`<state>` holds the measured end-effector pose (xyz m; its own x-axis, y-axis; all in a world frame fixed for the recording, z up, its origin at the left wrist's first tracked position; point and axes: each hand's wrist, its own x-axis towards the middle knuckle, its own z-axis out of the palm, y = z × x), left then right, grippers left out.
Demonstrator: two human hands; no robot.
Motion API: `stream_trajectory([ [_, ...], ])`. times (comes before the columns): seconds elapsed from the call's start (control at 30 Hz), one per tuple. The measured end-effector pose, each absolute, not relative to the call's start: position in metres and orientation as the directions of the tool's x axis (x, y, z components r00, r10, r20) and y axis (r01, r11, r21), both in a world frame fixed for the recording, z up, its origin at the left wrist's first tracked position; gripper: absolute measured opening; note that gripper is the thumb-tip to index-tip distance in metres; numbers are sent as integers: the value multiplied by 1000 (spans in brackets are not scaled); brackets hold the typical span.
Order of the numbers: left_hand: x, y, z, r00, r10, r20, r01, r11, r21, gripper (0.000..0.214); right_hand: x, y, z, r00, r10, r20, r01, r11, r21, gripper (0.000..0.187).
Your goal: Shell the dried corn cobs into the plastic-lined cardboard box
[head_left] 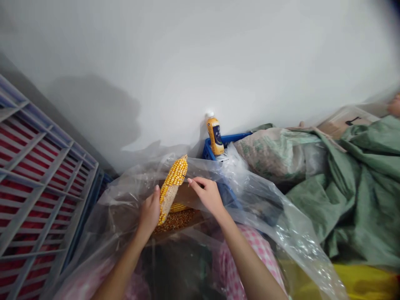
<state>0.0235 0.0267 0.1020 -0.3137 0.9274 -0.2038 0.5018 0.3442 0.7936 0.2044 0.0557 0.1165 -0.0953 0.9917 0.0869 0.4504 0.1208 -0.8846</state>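
Note:
My left hand [149,211] is closed around the lower end of a yellow corn cob [173,182], which stands tilted with its tip up and to the right; part of its side is bare of kernels. My right hand [206,194] is next to the cob, fingers bent, its fingertips touching the cob's side. Below both hands a pile of loose kernels [176,220] lies in a container lined with clear plastic sheet [265,208], with another cob [178,206] on it.
A stack of plastic crates [37,196] stands at the left. By the white wall, a yellow bottle [215,134] stands in a blue basket [231,138]. Green woven sacks [350,187] are heaped at the right. A yellow thing [365,281] lies at lower right.

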Motion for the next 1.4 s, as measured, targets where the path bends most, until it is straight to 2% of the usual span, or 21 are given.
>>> stream_trajectory([
  [0.17, 21, 27, 99, -317, 934, -166, 597, 332, 730, 58, 206, 57, 115, -121, 991, 62, 491, 114, -863, 39],
  [0.27, 19, 26, 98, -298, 944, -145, 703, 319, 636, 59, 206, 58, 113, -141, 990, 22, 546, 96, -832, 39],
  [0.43, 19, 24, 104, -271, 950, -152, 866, 310, 392, 57, 204, 55, 113, -129, 991, -20, 771, 87, -631, 36],
  [0.53, 19, 23, 107, -256, 955, -151, 902, 292, 317, 57, 203, 54, 113, -141, 990, -11, 826, 112, -552, 35],
  [0.73, 17, 23, 107, -214, 967, -137, 934, 244, 262, 56, 202, 52, 110, -198, 980, 2, 889, 180, -422, 35],
  [0.9, 16, 24, 104, -216, 962, -165, 939, 251, 234, 59, 199, 52, 108, -240, 970, -41, 931, 218, -291, 31],
  [1.1, 12, 27, 108, -221, 958, -181, 922, 265, 280, 63, 196, 50, 106, -267, 963, -29, 936, 253, -243, 31],
  [1.2, 8, 29, 111, -242, 953, -184, 923, 284, 259, 64, 192, 48, 102, -277, 961, -12, 940, 268, -212, 30],
  [1.4, 5, 29, 112, -219, 958, -187, 945, 256, 203, 63, 181, 43, 91, -276, 959, -71, 948, 259, -184, 30],
])
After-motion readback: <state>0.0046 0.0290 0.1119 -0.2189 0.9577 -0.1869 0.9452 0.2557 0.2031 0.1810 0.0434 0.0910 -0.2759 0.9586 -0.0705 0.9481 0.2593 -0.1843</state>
